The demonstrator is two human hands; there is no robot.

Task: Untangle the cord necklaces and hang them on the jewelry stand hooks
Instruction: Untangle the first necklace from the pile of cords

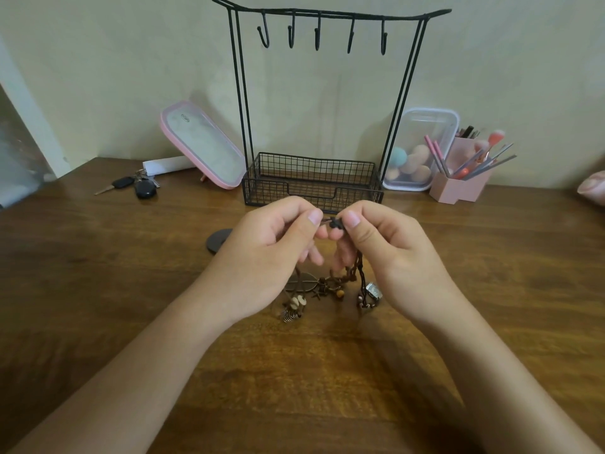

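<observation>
At the centre of the frame, the left hand [278,244] and the right hand [383,250] each pinched, thumb against curled fingers, a small dark knot [334,223] of cord held between them. Below it the tangled brown cord necklaces with wooden beads and metal pendants [330,286] hung down, their lower ends resting on the brown wooden table [131,257]. The black wire jewelry stand [244,93] stood just behind the hands, its five hooks [317,34] at the top of the frame all bare. Pulling the two sides apart would likely tighten the knot rather than free it, and a hard tug could snap a thin cord or shed beads. Lifting the bundle while strands crossed might drag pendants into fresh snags.
</observation>
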